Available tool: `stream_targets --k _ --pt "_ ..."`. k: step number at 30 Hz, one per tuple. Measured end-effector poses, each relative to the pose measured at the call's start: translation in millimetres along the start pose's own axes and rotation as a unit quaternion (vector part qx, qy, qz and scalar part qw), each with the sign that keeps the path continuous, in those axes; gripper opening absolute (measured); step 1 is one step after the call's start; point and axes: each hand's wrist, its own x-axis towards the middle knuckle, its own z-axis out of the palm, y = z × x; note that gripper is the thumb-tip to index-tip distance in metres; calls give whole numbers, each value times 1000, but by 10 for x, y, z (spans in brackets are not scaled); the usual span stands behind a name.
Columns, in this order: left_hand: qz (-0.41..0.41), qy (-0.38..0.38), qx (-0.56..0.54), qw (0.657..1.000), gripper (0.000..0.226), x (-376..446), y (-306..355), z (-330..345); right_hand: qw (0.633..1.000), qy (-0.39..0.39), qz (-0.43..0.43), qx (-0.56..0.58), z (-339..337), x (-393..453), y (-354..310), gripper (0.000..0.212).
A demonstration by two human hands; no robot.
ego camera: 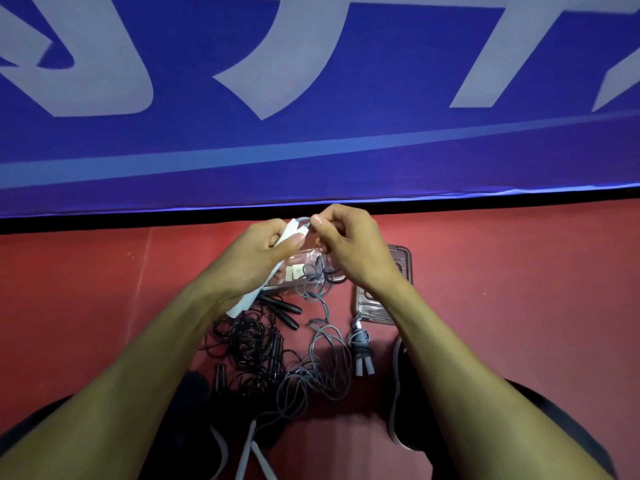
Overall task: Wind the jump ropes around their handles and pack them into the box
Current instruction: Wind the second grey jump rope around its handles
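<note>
My left hand [258, 258] grips the white handles [242, 303] of a jump rope, held slanting up to the right. My right hand [349, 242] pinches the grey rope [320, 344] close to the handles' top end. The rest of that rope trails down in loose loops onto the red floor. A clear plastic box [308, 268] lies on the floor under my hands, partly hidden by them. A grey rope wound around its white handles [362, 344] lies to the right. A tangle of black jump ropes [249, 341] with black handles lies to the left.
The box's clear lid [384, 299] lies flat to the right of the box. A blue banner [311, 98] with pale lettering stands along the far edge of the floor. My dark shoes [401, 393] with white stripes show at the bottom.
</note>
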Motion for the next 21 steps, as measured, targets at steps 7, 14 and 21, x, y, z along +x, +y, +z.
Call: stream_targets --k 7,14,21 --pt "37 -23 104 994 19 -138 103 6 998 -27 -21 -55 -5 -74 -12 33" --pt "19 21 63 998 46 -81 54 2 998 -22 -3 -56 39 -41 15 34" --pt "32 21 74 997 35 -40 46 20 1000 -8 1 -8 26 -13 -1 40"
